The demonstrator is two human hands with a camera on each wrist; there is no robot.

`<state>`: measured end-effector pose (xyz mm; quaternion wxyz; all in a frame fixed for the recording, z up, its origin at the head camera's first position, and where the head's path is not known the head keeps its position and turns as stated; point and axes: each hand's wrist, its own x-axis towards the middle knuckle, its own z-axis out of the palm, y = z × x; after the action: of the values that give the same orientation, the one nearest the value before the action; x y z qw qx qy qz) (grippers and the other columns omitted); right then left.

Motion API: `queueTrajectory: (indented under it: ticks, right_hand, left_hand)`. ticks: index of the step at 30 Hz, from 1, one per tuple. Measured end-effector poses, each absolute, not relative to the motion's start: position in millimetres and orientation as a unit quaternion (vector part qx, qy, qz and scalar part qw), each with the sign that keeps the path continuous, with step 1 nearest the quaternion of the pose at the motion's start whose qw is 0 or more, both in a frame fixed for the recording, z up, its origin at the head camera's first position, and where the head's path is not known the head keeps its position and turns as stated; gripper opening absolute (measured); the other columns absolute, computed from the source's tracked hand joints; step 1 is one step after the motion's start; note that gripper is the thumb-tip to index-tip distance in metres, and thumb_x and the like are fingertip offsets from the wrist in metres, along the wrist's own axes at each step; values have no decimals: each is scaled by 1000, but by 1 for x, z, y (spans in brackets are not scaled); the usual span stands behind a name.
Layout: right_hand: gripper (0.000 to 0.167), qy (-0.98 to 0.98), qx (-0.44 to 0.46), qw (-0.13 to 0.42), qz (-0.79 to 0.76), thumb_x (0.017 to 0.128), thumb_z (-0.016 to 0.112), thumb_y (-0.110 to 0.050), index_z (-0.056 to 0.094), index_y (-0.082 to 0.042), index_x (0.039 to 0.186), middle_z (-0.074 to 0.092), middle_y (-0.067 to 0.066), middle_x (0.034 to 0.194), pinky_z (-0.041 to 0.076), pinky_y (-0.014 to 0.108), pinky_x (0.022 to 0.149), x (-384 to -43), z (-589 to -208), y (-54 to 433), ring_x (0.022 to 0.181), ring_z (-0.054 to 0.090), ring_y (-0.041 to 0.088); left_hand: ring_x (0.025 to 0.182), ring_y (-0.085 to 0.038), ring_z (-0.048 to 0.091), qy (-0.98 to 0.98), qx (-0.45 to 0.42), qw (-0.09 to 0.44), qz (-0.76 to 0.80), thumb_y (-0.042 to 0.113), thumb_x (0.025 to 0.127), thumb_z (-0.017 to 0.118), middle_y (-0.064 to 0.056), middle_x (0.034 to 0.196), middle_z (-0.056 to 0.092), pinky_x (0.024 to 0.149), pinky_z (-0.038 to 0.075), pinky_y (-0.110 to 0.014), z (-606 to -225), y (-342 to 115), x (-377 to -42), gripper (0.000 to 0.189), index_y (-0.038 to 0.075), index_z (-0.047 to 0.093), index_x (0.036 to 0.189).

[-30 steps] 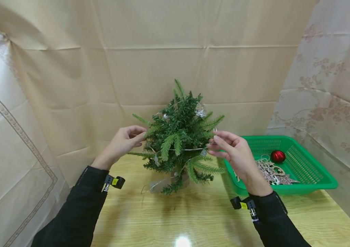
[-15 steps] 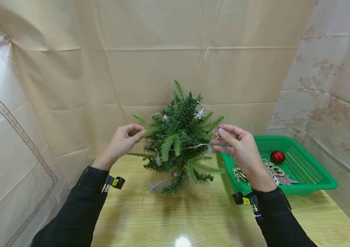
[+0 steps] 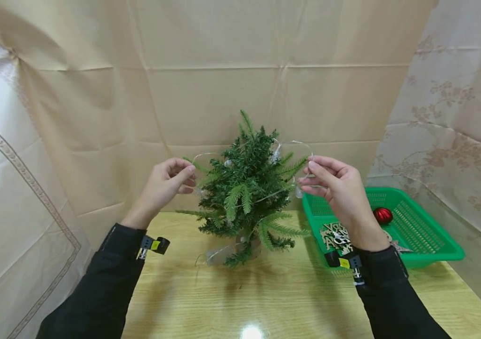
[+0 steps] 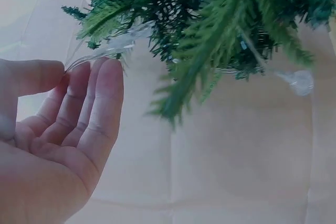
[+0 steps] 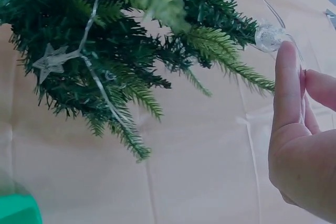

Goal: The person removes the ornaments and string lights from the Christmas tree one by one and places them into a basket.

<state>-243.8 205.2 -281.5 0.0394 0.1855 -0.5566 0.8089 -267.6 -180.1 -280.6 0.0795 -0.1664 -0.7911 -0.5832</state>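
Note:
A small green artificial tree [image 3: 246,188] stands at the back of the wooden table [image 3: 265,301]. A thin light string [image 3: 295,142] with clear bulbs and stars is draped round it. My left hand [image 3: 189,172] pinches the wire at the tree's left side; in the left wrist view the thumb and fingers of the left hand [image 4: 71,72] close on the wire [image 4: 113,48]. At the tree's right side my right hand [image 3: 310,172] pinches the wire too. In the right wrist view a round bulb [image 5: 269,35] hangs just above the right hand [image 5: 300,69], and a clear star [image 5: 51,61] sits among the branches.
A green plastic basket [image 3: 431,235] sits on the table to the right of the tree, with a red bauble [image 3: 382,215] and wooden cut-out ornaments [image 3: 335,235] in it. Beige cloth hangs behind and on both sides. A clear base lies under the tree.
Both hands have risen and moved slightly apart, lifting the light string higher on the tree. The right hand went from the lower branches up to near the upper branches.

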Motion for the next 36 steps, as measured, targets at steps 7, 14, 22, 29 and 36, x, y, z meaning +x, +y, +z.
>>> queueTrajectory:
  ticks: [7,14,22,29,36]
  right_hand:
    - [30,-557,186,62,807,96,72,-14,67,3,120,73,10,92,62,34,71,-253,-270,205,75,73,21]
    - [34,-689,173,150,688,95,74,-20,69,0,121,73,16,92,62,34,63,-255,-256,195,64,72,20]
    - [28,-836,196,349,376,98,70,-22,74,-3,119,75,14,100,56,29,69,-252,-246,174,72,71,25]
    - [34,-904,226,261,251,99,69,-30,72,-8,125,70,13,123,38,55,91,-270,-230,165,97,55,42]
    - [25,-918,264,154,251,101,66,-25,77,-8,116,68,15,125,44,45,89,-287,-218,162,83,59,29]
  left_hand:
    - [83,-23,66,-783,-156,95,-595,22,104,60,-9,94,65,75,62,-34,-269,-179,-266,29,-3,58,118]
    - [79,-21,67,-771,-154,105,-609,21,103,61,-20,99,65,74,62,-35,-258,-172,-262,26,-1,60,117]
    - [79,-23,70,-793,-177,118,-571,22,101,65,-14,98,70,73,62,-35,-242,-162,-261,29,-3,64,115]
    - [84,-27,68,-859,-158,65,-484,13,99,62,-16,101,69,70,61,-30,-225,-160,-265,29,-2,63,124]
    - [80,-26,69,-881,-150,48,-446,18,101,63,-15,103,71,67,62,-32,-214,-152,-272,32,-2,65,126]
